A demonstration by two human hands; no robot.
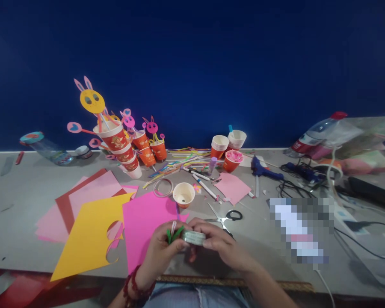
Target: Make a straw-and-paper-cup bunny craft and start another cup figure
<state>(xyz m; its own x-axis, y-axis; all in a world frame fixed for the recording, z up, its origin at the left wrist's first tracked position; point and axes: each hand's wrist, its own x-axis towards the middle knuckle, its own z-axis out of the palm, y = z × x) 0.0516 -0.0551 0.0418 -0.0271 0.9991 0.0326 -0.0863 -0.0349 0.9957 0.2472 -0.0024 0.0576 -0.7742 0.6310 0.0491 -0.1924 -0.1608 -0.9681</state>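
Near the table's front edge, my left hand [158, 246] is closed, with green strips [176, 234] and a thin pale stick [173, 226] poking up from its fingers. Between my two hands is a small roll of tape [194, 238], pale with faint print on its side. My right hand [223, 244] grips the roll's right side, while the left thumb touches its left side. Just beyond the right hand lie open scissors [223, 219] with black handles, partly hidden by that hand. A bright pink sheet [147, 218] lies under and beyond the left hand.
Left are a yellow sheet [86, 231] with round cut-outs and stacked cups [117, 141] bearing paper bunny figures. A paper cup [183, 194], markers [205, 186] and coloured straws [179, 162] lie ahead. Right are a blue glue gun [265, 170], cables, a bottle [317, 134] and a blurred-out patch.
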